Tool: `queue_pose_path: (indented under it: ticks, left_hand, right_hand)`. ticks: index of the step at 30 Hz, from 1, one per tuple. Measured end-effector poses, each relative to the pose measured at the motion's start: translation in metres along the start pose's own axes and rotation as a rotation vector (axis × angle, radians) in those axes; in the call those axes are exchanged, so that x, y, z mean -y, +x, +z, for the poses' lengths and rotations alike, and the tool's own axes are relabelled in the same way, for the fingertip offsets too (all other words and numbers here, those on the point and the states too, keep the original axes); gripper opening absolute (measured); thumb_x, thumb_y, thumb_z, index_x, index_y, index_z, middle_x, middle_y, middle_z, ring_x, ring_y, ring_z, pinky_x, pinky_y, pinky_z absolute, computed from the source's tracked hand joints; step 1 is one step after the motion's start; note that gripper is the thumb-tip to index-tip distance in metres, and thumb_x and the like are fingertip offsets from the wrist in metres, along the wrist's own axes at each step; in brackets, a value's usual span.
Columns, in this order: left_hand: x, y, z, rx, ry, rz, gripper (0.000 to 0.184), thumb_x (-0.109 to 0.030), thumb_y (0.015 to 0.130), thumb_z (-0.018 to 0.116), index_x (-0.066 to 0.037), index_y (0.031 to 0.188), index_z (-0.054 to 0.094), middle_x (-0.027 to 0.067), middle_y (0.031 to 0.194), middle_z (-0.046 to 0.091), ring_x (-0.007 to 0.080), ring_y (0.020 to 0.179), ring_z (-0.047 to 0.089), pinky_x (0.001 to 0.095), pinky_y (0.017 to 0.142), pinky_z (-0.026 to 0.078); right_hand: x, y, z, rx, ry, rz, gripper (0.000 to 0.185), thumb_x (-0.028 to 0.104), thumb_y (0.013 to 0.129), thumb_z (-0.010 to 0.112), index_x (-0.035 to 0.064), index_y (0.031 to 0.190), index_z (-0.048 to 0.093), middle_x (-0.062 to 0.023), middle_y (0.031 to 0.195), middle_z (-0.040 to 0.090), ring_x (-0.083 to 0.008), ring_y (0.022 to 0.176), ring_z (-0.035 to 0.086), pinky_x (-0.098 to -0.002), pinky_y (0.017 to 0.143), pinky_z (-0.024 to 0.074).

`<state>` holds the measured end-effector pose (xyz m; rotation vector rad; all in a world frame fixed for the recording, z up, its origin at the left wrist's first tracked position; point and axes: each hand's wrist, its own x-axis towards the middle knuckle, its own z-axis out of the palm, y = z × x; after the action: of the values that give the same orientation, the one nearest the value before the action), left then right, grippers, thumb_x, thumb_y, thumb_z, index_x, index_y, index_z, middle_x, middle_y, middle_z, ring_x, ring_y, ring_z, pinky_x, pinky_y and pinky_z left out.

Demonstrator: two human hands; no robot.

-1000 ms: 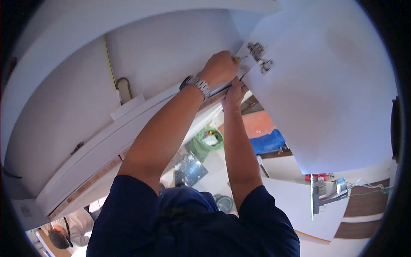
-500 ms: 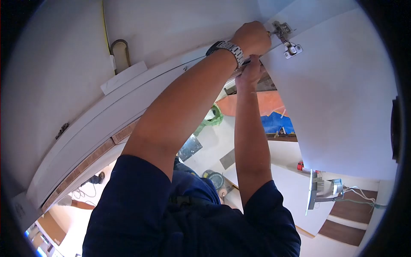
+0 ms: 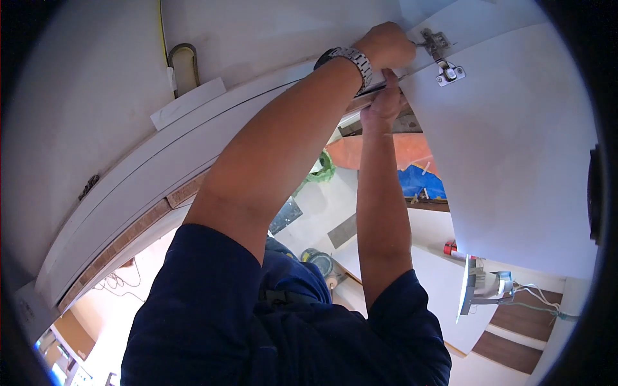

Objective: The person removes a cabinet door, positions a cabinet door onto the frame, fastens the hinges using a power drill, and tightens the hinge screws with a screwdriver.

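My left hand [image 3: 388, 46], with a metal-band watch on the wrist, is closed in a fist beside a metal cabinet hinge [image 3: 436, 44]. A thin shaft like a screwdriver's [image 3: 420, 44] shows between fist and hinge; its handle is hidden in my fingers. The hinge joins a white cabinet panel to a white door [image 3: 508, 141], its cup plate [image 3: 450, 75] set into the door. Just below, my right hand [image 3: 384, 106] grips the edge of the white panel [image 3: 257, 106], thumb pointing up and fingers mostly hidden behind the edge.
A downlight fixture [image 3: 492, 285] with wires hangs at lower right. A bent metal bar [image 3: 185, 61] and a white strip [image 3: 188, 103] lie at upper left. Below are orange sheeting [image 3: 386, 151], blue sheeting [image 3: 421, 183], green plastic [image 3: 325, 168] and a bucket [image 3: 317, 260].
Both hands have shifted slightly up and right in the view, along with the hinge and door. My left fist has turned a little at the hinge; both hands keep their grip.
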<state>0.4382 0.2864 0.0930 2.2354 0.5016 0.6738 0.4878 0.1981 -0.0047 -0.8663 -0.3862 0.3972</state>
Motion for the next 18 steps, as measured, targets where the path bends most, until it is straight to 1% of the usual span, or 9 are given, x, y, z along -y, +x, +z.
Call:
queue_pose_path:
  ticks: [2,5,8,11,14,17,18]
  left_hand:
    - [-0.003,-0.005,0.000,-0.009,-0.027,-0.021,0.050,-0.041,0.092,0.056,0.007,0.095,0.070,0.0299,0.092,0.068,0.0406,0.086,0.067,0.0447,0.081,0.052]
    - [-0.003,0.000,0.004,-0.025,-0.075,-0.103,0.050,-0.041,0.091,0.056,0.008,0.096,0.070,0.0298,0.092,0.068,0.0408,0.086,0.067,0.0443,0.081,0.052]
    - [-0.007,-0.003,-0.002,-0.001,-0.034,-0.078,0.050,-0.040,0.091,0.056,0.008,0.096,0.070,0.0302,0.093,0.067,0.0408,0.087,0.067,0.0444,0.081,0.052]
    - [-0.003,-0.001,0.004,-0.036,-0.041,-0.064,0.049,-0.040,0.091,0.056,0.008,0.096,0.070,0.0302,0.094,0.067,0.0409,0.087,0.067,0.0440,0.081,0.053]
    - [-0.003,-0.001,0.004,-0.035,-0.040,-0.056,0.049,-0.039,0.091,0.056,0.008,0.096,0.070,0.0303,0.094,0.067,0.0411,0.088,0.067,0.0435,0.082,0.053]
    - [-0.007,-0.006,-0.001,0.016,0.149,0.026,0.034,-0.020,0.085,0.047,0.002,0.093,0.072,0.0246,0.101,0.068,0.0367,0.095,0.067,0.0431,0.085,0.054]
    - [-0.007,-0.006,-0.001,0.010,0.131,0.024,0.034,-0.020,0.085,0.047,0.002,0.093,0.072,0.0245,0.100,0.069,0.0366,0.095,0.067,0.0433,0.085,0.054]
  right_hand:
    - [-0.002,0.004,-0.006,0.055,-0.001,-0.014,0.074,0.003,0.079,0.068,0.0124,0.140,0.027,-0.0129,0.133,0.048,-0.0285,0.119,0.051,-0.0444,0.102,0.0462]
    - [-0.005,0.008,-0.010,0.044,0.010,0.018,0.075,0.003,0.079,0.069,0.0126,0.140,0.028,-0.0132,0.132,0.049,-0.0282,0.119,0.052,-0.0433,0.102,0.0464]
    - [-0.004,0.006,-0.007,-0.007,0.027,0.064,0.074,0.003,0.079,0.069,0.0117,0.140,0.029,-0.0132,0.131,0.050,-0.0283,0.118,0.053,-0.0424,0.101,0.0469]
    - [-0.010,0.015,-0.013,0.057,0.052,0.041,0.073,0.002,0.078,0.069,0.0108,0.139,0.029,-0.0135,0.130,0.050,-0.0286,0.117,0.054,-0.0426,0.101,0.0477]
    - [-0.019,0.028,-0.029,0.077,0.086,0.106,0.073,0.001,0.078,0.069,0.0100,0.139,0.030,-0.0137,0.130,0.050,-0.0289,0.117,0.054,-0.0432,0.100,0.0486]
    - [-0.009,0.013,-0.013,0.019,0.043,0.056,0.073,0.001,0.077,0.069,0.0100,0.138,0.031,-0.0135,0.130,0.050,-0.0290,0.117,0.054,-0.0431,0.100,0.0489]
    - [-0.010,0.015,-0.015,0.021,0.044,0.060,0.073,0.001,0.077,0.070,0.0099,0.138,0.031,-0.0134,0.130,0.050,-0.0290,0.116,0.054,-0.0431,0.100,0.0489]
